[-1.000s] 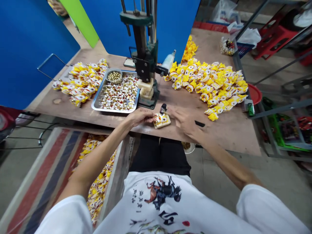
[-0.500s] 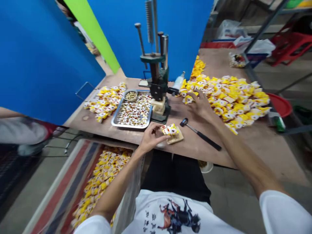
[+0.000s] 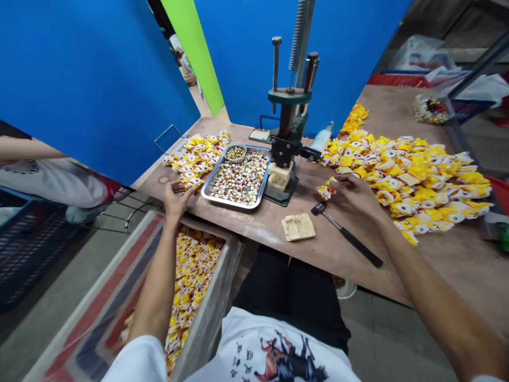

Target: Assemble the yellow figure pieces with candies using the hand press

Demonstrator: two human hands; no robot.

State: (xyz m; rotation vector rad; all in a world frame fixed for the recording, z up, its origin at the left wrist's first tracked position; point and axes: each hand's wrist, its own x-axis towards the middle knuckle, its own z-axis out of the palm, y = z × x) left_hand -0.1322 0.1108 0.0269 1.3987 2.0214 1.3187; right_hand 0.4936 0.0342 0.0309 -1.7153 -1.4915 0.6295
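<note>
My left hand (image 3: 176, 202) is at the front edge of the left pile (image 3: 199, 154) of small yellow-and-white figures. Its thumb and fingers are apart, around or beside the nearest figure (image 3: 191, 180). Between the fingertips of my right hand (image 3: 352, 193) is another yellow-and-white figure (image 3: 326, 188), held above the table before the large right pile (image 3: 413, 175). A small pale block (image 3: 298, 227) with a recessed top lies bare at the table's front. Right of it lies a hammer (image 3: 345, 233) with a black handle, below my right hand.
A hand press (image 3: 284, 143) stands mid-table. Beside it, a metal tray (image 3: 233, 204) holds small white-and-red parts and a bowl (image 3: 236, 153) of gold beads. A lined box (image 3: 234, 260) of figures sits below the table. At far left is another person's sleeve (image 3: 51, 183).
My left hand has moved from the block to the left pile, and the figure on the block is gone. My right hand has drawn a figure from the right pile. The view has shifted left.
</note>
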